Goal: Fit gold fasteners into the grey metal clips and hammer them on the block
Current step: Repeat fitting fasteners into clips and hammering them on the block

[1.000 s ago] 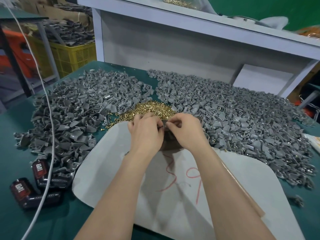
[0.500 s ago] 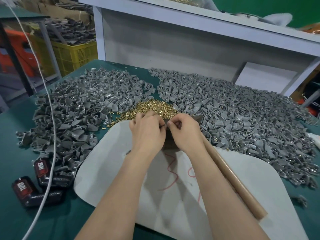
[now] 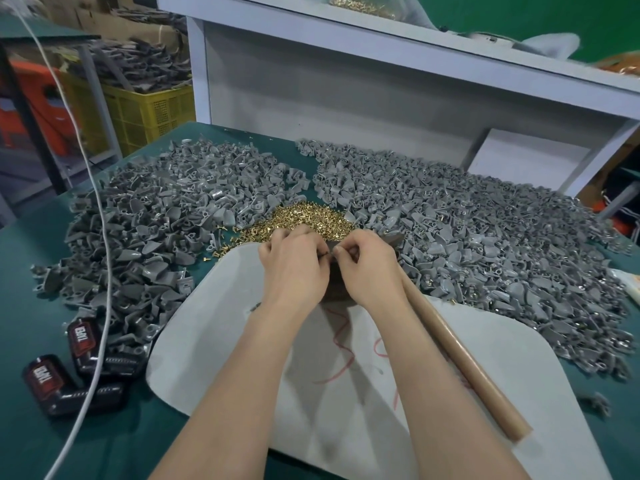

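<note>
Pinching a small grey clip (image 3: 327, 260) between the fingertips of both hands, you hold it right over the dark block (image 3: 337, 291). Your left hand (image 3: 294, 268) and right hand (image 3: 367, 268) are drawn together, knuckles nearly touching, fingers curled in on the clip. It is too small and too covered to tell whether a fastener sits in it. The block lies under your hands at the far edge of the white sheet (image 3: 214, 341), mostly hidden by them.

Just beyond your fingers is the heap of gold fasteners (image 3: 304, 220), with a few strays scattered to its left. Loose clips flank it in two broad piles: the left pile (image 3: 166, 220) and the right pile (image 3: 485, 244), the right one running along the sheet's edge.

A wooden handle (image 3: 467, 368) lies on the sheet beside your right forearm; its far end is hidden behind your right hand. Red scribbles mark the sheet between your forearms.

On the green counter (image 3: 34, 427) to your left lie two black-and-red batteries (image 3: 83, 341), touching the left pile, and a white cable (image 3: 104, 289) crosses over them. A white shelf (image 3: 346, 26) stands at the back, and a yellow crate (image 3: 149, 116) sits beyond the counter on the left.
</note>
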